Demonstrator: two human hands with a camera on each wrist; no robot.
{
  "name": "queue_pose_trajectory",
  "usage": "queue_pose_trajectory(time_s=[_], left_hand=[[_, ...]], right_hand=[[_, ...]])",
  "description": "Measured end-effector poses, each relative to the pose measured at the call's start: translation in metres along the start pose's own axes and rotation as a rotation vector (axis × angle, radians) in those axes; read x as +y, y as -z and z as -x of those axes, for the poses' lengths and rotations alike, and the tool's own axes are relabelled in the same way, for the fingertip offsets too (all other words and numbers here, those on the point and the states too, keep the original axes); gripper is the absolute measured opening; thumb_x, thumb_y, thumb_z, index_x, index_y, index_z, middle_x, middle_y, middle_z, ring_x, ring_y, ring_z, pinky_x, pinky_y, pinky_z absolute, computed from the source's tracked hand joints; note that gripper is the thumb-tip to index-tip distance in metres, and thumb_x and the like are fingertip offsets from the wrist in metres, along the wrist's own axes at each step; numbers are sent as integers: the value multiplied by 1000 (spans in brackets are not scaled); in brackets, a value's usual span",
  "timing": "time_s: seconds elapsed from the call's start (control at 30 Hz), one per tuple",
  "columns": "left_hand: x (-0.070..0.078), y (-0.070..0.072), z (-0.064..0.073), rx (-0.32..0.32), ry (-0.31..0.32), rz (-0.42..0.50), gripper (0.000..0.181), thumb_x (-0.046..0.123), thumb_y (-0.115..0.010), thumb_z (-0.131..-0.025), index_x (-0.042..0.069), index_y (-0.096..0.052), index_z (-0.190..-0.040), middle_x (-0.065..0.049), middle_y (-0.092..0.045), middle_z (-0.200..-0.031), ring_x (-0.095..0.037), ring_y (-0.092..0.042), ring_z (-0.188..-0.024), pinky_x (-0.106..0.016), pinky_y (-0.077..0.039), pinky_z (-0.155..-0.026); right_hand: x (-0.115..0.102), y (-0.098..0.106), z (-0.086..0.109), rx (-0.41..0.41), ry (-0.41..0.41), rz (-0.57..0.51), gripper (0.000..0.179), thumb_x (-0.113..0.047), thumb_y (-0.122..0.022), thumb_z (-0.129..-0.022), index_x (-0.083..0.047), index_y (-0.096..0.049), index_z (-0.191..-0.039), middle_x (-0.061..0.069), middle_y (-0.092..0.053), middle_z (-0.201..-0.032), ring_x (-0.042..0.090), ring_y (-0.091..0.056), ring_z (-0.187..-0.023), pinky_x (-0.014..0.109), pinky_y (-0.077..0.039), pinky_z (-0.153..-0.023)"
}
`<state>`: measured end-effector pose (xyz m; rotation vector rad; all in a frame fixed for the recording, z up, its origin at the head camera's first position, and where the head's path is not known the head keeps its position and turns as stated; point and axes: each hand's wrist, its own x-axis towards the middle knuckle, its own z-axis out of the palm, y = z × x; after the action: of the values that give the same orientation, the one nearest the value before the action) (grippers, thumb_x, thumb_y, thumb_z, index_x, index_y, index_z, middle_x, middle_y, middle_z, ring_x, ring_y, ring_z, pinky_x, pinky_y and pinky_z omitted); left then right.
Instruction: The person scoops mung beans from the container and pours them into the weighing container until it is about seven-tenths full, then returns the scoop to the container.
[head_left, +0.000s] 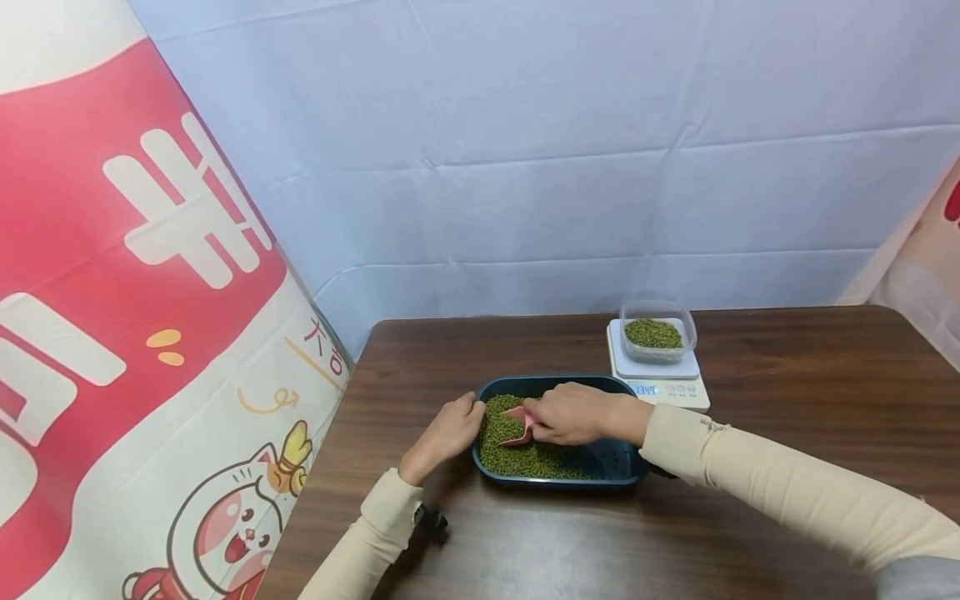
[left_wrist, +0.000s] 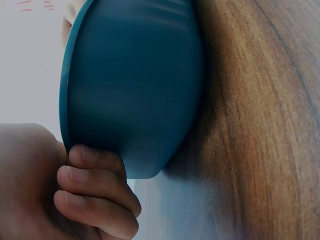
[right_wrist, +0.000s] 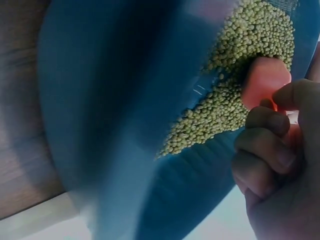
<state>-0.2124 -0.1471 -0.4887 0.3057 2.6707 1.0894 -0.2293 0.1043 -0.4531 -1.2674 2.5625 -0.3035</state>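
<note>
A dark blue tub (head_left: 600, 467) sits on the table with green mung beans (head_left: 517, 462) heaped mostly toward its left end. My left hand (head_left: 446, 429) grips the tub's left rim; the left wrist view has its fingers (left_wrist: 97, 192) curled at the edge, against the outer wall. Inside the tub, my right hand (head_left: 573, 412) holds a pink scoop (right_wrist: 265, 82) by its handle. Beans lie in the scoop, which is down among the heap. In the right wrist view, thumb and fingers are wrapped around the handle, and bare tub floor shows beside the beans.
Behind the tub to the right stands a white kitchen scale (head_left: 693, 392) with a lit display. A clear plastic container (head_left: 656, 356) holding mung beans rests on it. The wooden table (head_left: 787, 375) ends at a pale cloth backdrop (head_left: 525, 208); a printed banner (head_left: 150, 333) hangs at left.
</note>
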Motion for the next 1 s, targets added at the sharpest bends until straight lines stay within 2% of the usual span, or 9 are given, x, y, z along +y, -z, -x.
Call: queue_pose_trajectory(time_s=[0.27, 0.53, 1.0], left_hand=[[1, 0, 1, 3, 0, 0, 36, 31, -29, -115, 11, -50, -94, -4, -44, -78, -19, -40, -66, -34, -38, -63], [1, 0, 2, 2, -2, 0, 35, 30, -30, -115, 11, -50, -94, -4, -44, -78, -19, -41, -66, -34, -38, -64], [-1, 1, 2, -17, -2, 6, 38, 33, -28, -116, 10, -49, -95, -5, -43, -78, -19, -38, -64, -34, -37, -62]], right_hand=[[8, -4, 5, 49, 48, -12, 9, -21, -54, -106, -18, -57, -98, -11, -41, -63, 5, -31, -50, 24, -30, -55], [17, -7, 10, 64, 37, -35, 9, -24, -55, -107, -19, -54, -99, -11, -39, -63, 6, -29, -51, 25, -27, -55], [26, -10, 21, 137, 44, -56, 9, -26, -54, -107, -21, -53, -99, -13, -40, -65, 2, -31, -52, 23, -26, -55]])
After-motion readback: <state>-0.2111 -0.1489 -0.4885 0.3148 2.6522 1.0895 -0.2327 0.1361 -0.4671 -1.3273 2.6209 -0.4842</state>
